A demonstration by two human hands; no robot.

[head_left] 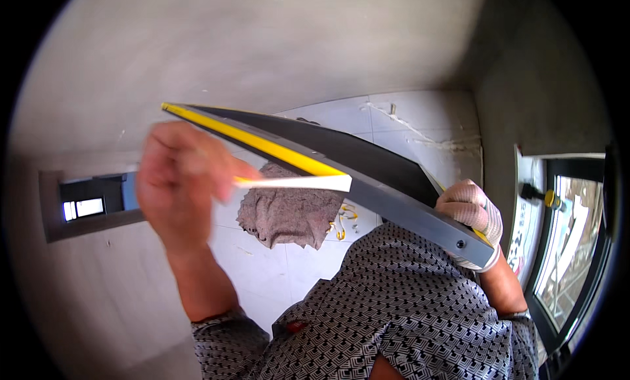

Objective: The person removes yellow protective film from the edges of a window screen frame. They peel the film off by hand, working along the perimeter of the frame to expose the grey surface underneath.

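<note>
A long grey metal-framed panel (pixel 400 206) with a dark face slants across my front, its far end up to the left. Yellow tape (pixel 262 140) runs along the edge of the frame. Partway along, the tape folds back into a loose strip (pixel 305 182) with a white underside, stretched toward my left hand. My bare left hand (pixel 187 167), smeared by motion, is closed on the end of that strip. Wearing a pale knitted glove, my right hand (pixel 474 213) grips the near right end of the frame, beside a small round hole.
On the pale tiled floor (pixel 302 268) below the panel lies a crumpled grey-brown cloth (pixel 282 216), with curled yellow tape scraps (pixel 346 221) beside it. A bare plastered wall (pixel 262 45) stands ahead. To the right is a black-framed window (pixel 567 229); a wall opening (pixel 92 206) shows at left.
</note>
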